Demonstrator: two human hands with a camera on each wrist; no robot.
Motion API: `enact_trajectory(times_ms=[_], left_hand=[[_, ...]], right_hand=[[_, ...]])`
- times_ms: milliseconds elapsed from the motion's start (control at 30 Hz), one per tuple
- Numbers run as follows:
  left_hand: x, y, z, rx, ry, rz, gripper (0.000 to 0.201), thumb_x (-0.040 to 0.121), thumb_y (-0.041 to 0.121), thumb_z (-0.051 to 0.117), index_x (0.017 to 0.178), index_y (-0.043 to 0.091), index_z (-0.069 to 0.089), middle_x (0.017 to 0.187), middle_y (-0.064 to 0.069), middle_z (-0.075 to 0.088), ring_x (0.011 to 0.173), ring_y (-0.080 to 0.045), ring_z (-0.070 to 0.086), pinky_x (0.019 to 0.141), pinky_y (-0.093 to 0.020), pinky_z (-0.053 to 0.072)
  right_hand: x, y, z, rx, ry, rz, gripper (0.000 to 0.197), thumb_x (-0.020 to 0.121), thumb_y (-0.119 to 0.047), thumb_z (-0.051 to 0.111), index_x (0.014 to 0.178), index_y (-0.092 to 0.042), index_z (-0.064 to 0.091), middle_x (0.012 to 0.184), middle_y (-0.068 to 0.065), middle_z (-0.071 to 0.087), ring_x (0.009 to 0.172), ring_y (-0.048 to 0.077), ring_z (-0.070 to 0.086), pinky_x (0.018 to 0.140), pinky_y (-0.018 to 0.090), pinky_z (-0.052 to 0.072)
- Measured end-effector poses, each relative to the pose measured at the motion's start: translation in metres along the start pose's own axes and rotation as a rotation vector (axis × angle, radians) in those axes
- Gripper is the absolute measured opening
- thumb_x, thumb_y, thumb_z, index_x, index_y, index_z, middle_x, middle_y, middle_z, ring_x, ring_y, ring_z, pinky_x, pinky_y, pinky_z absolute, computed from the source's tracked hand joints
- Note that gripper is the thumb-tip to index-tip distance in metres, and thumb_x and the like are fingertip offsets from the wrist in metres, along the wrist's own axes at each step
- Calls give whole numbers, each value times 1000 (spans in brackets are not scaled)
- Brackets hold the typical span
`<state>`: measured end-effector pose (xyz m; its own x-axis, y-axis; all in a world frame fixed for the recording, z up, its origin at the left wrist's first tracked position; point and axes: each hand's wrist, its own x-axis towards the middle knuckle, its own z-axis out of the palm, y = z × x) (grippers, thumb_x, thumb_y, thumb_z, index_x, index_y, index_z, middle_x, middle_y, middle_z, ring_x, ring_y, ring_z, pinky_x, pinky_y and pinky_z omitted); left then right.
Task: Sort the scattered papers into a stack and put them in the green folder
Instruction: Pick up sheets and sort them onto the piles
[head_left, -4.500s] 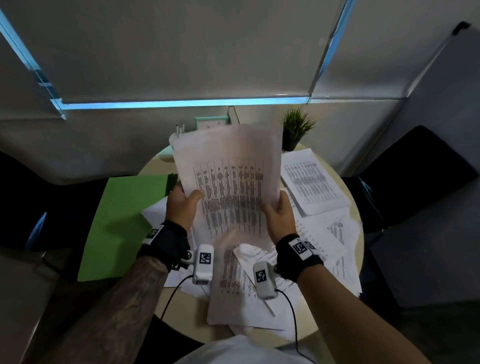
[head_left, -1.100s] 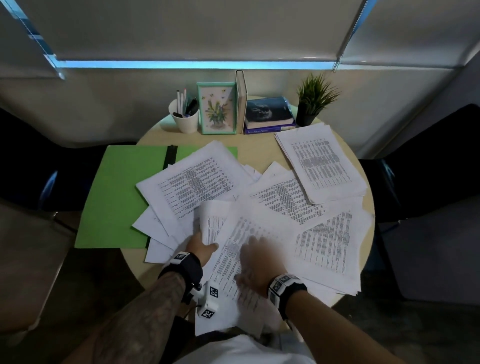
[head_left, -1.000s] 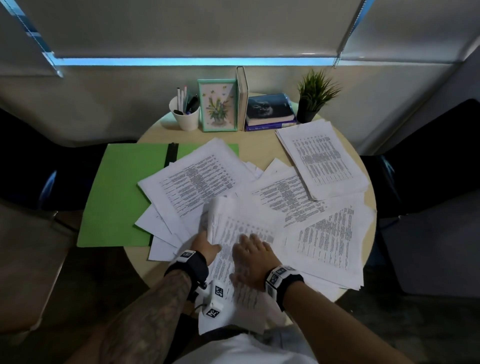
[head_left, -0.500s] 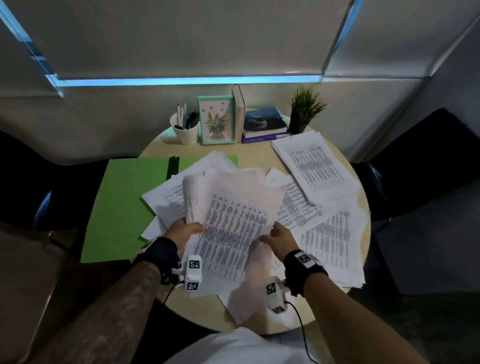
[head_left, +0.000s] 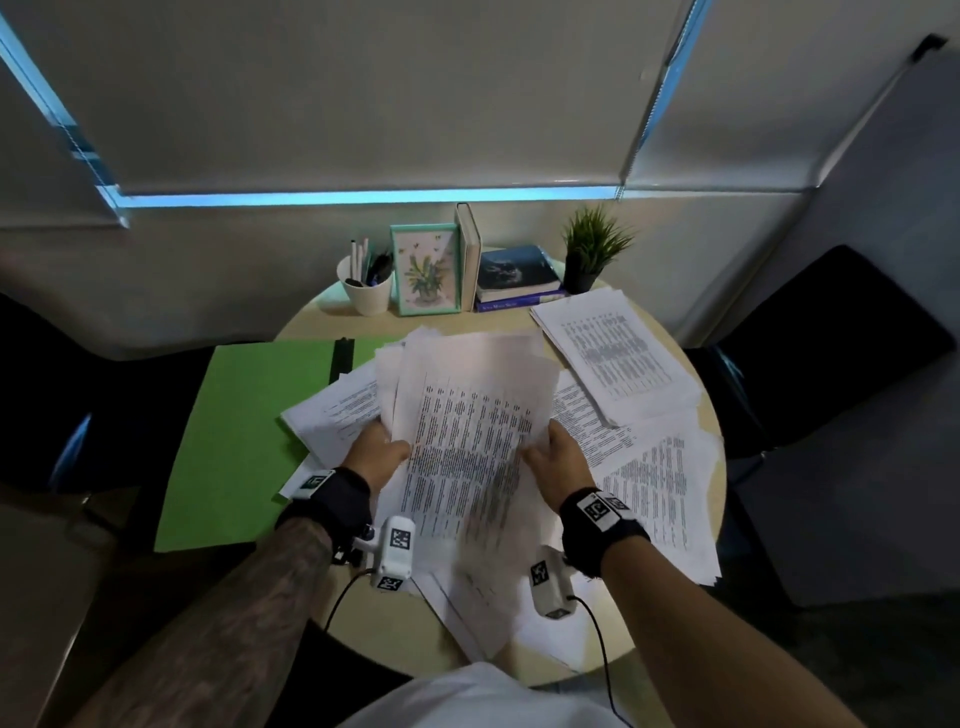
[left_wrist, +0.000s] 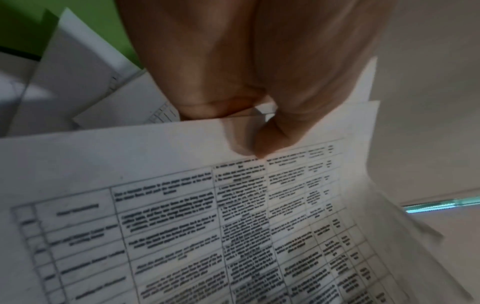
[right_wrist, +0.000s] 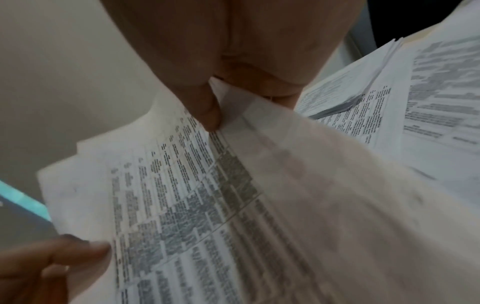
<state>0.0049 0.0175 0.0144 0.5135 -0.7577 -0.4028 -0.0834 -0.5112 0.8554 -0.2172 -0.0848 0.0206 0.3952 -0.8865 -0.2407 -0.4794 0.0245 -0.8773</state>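
Sheaf (head_left: 467, 447) light, floppy, uneven-edged: left hand (head_left: 376, 452) and right hand (head_left: 558, 460) each grip it pinched at mid-side; support underneath or sheets slip.

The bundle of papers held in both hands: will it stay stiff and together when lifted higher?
Probably floppy: the bundle of papers bows between the left hand and right hand. Its edges are fanned unevenly, so sheets may slip apart. It looks light.
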Motion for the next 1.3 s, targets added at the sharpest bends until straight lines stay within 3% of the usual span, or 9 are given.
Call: enact_trajectory(times_ms=[100, 233, 467, 600, 700, 867, 1033, 1133, 1300], left_hand=[[-15, 29, -3, -78, 152, 99, 36, 89, 2, 56, 124, 7, 57, 111, -4, 62, 104, -22, 57, 88, -30, 42], [-32, 61, -2, -139, 312, 241, 31, 91, 2, 54, 121, 2, 55, 105, -4, 58, 96, -20, 53, 81, -26, 40], [-30, 35, 18, -149, 285, 197, 34, 88, 1, 48, 122, 4, 52, 110, -14, 62, 104, -32, 59, 84, -36, 48], [-33, 44, 21, -184, 325, 260, 35, 87, -2, 49, 120, 9, 54, 106, -9, 64, 94, -24, 60, 79, -29, 46], [-35, 45, 24, -207, 334, 255, 34, 88, -2, 50, 117, 16, 51, 107, -3, 61, 95, -20, 58, 83, -26, 44], [-29, 34, 29, -149, 321, 219, 36, 89, -5, 44, 123, 5, 51, 114, -14, 62, 95, -22, 58, 82, -26, 43], [-29, 39, 22, -192, 382, 252, 33, 92, 6, 55, 124, 8, 49, 112, -2, 59, 98, -17, 56, 88, -27, 44], [-29, 27, 22, -198, 358, 214, 31, 92, 4, 56, 122, 9, 49, 112, -3, 59, 100, -20, 55, 88, -31, 45], [-22, 23, 21, -158, 337, 228, 32, 93, 3, 49, 124, 12, 48, 112, -2, 59, 103, -22, 56, 89, -34, 46]], right_hand=[[0, -13, -5, 128, 120, -61, 20, 92, -9, 58, 112, -12, 59, 105, 1, 68, 95, 16, 65, 81, 32, 55], [-2, -31, -10, 290, 200, -127, 25, 94, -11, 56, 119, -14, 58, 109, -2, 69, 98, 8, 65, 79, 24, 55], [-14, -29, 0, 346, 220, -84, 48, 90, 0, 46, 132, -24, 45, 111, 5, 60, 98, 16, 59, 77, 28, 51], [-13, -41, 0, 393, 219, -133, 48, 87, 4, 45, 126, -25, 44, 109, 5, 59, 93, 16, 59, 74, 30, 55], [-13, -42, 2, 398, 207, -151, 50, 86, 4, 46, 110, -41, 44, 107, 6, 57, 92, 18, 59, 74, 36, 57], [-4, -45, 5, 358, 213, -91, 31, 88, 3, 45, 106, -22, 45, 97, 3, 59, 86, 23, 60, 69, 37, 55], [4, -54, -1, 351, 211, -192, 21, 94, -8, 55, 109, -22, 50, 105, -5, 64, 96, 13, 63, 79, 31, 56], [7, -36, -1, 204, 186, -165, 23, 93, -9, 56, 113, -20, 52, 110, -2, 66, 102, 16, 63, 86, 37, 56], [13, -32, -4, 93, 205, -149, 33, 96, -4, 46, 126, -16, 50, 105, 3, 63, 95, 21, 60, 74, 28, 47]])
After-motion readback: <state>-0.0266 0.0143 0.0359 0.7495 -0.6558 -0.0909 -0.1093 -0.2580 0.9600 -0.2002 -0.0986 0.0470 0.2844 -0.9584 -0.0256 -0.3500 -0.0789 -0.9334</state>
